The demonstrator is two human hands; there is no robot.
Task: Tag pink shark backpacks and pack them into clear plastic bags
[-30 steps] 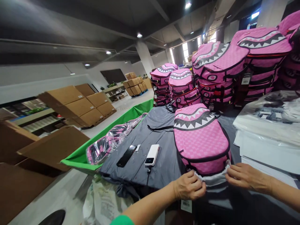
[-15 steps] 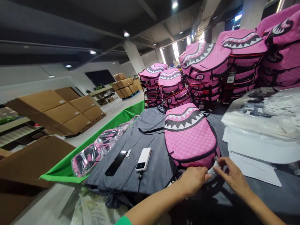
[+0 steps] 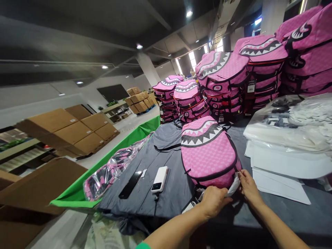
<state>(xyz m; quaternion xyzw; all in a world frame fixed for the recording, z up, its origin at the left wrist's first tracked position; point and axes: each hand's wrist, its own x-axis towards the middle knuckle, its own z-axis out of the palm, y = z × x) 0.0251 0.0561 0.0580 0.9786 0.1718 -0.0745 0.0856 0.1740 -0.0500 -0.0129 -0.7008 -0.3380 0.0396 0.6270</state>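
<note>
A pink backpack [image 3: 210, 152] with a black-and-white shark-mouth print lies front up on the dark cloth-covered table, its bottom end towards me. Both of my hands are at that end, closed on a clear plastic bag [image 3: 234, 185]. My left hand [image 3: 214, 200] pinches the plastic below the backpack's bottom edge. At the lower right corner, my right hand [image 3: 247, 185] grips the other part of it, close against the backpack's side. Part of the bag is hidden by the fingers. A black tag [image 3: 190, 204] sticks out left of my left hand.
Left of the backpack lie a white power bank [image 3: 159, 179] with a cable and a black phone [image 3: 130, 185]. Stacked pink backpacks [image 3: 223, 76] stand behind. Plastic bags [image 3: 287, 128] and white sheets [image 3: 280, 183] are on the right. A green-sided bin [image 3: 70, 199] holds bagged backpacks.
My right hand has moved up and slightly left to the backpack's corner, drawing the plastic along its edge. My left hand stays below the bottom edge. The view has shifted slightly.
</note>
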